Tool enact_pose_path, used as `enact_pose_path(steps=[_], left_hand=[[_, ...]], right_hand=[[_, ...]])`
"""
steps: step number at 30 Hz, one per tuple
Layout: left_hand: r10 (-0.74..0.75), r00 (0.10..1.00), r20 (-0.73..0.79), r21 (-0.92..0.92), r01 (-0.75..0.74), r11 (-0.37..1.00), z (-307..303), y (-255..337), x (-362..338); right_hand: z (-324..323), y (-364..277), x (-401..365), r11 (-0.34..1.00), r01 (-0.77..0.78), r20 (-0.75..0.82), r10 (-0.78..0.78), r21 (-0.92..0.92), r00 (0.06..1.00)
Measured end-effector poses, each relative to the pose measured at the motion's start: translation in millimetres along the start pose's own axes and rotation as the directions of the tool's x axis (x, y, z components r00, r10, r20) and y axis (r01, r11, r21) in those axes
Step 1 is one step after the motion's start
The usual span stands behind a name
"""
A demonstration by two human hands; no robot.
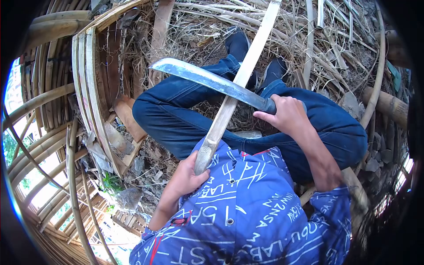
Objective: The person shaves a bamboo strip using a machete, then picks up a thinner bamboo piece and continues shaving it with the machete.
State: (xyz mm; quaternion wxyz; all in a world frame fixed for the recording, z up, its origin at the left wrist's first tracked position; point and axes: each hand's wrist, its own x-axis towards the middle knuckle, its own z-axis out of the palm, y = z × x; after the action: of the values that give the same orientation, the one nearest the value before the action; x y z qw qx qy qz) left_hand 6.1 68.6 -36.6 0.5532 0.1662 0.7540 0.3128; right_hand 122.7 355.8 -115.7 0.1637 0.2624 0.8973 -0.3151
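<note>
My right hand (289, 115) is closed round the dark handle of a machete (207, 81). Its broad, worn blade reaches to the upper left and crosses over a long pale strip of split bamboo (256, 51). The near end of that strip is gripped by my left hand (189, 174), close to the front of my blue printed shirt (238, 207). From there the strip runs up and away, past my crossed legs in jeans (172, 119), to the top edge of the view.
Dry shavings and split strips (318, 57) cover the ground ahead. At the left stand a wooden frame (86, 84) and a wall of bamboo poles (44, 104). Thick bamboo poles (388, 106) lie at the right, near stones (351, 106). My dark shoes (238, 44) rest among the debris.
</note>
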Motion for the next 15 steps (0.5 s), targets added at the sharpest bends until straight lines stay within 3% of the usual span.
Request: enact_pose_path(steps=[15], left_hand=[[-0.05,0.999,-0.007,0.009,0.05,0.999,-6.1,-0.7,0.9]], right_hand=[[10.4,7.6,15.3,0.997,0.062,-0.087,-0.066,-0.048,0.994]])
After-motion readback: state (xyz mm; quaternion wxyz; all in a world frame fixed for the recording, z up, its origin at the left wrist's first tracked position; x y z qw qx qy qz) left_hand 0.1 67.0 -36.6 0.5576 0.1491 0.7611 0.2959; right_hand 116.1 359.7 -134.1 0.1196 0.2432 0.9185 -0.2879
